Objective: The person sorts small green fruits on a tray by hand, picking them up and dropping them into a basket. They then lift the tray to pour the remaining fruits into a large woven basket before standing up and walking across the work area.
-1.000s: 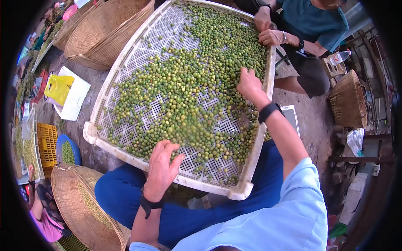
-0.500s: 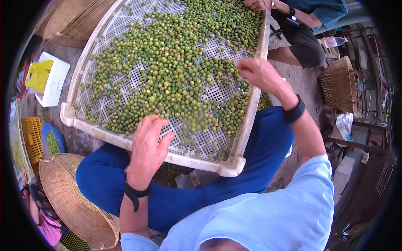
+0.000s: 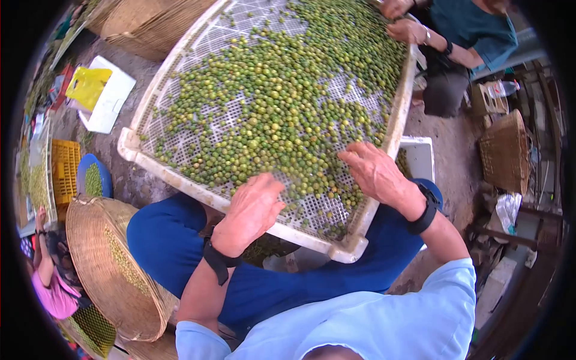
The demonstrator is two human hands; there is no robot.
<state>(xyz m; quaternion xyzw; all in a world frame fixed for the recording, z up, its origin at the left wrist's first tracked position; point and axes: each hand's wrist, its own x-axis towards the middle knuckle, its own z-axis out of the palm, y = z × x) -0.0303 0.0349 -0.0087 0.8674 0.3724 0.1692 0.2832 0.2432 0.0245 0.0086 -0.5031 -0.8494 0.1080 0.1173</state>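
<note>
L hand (image 3: pixel 253 209), R hand (image 3: pixel 384 177) loosely curled, can't tell if gripping; hard sweep w/ either cd spill fruit (image 3: pixel 276 114) over near tray rim (image 3: pixel 306 238).

You are facing a white tray (image 3: pixel 399 111), where green fruit (image 3: pixel 276 96) is lying thickly across its middle and far right. On the floor (image 3: pixel 453 147), a white box (image 3: pixel 113 103) is standing left and a basket (image 3: pixel 505 154) right of you.
</note>
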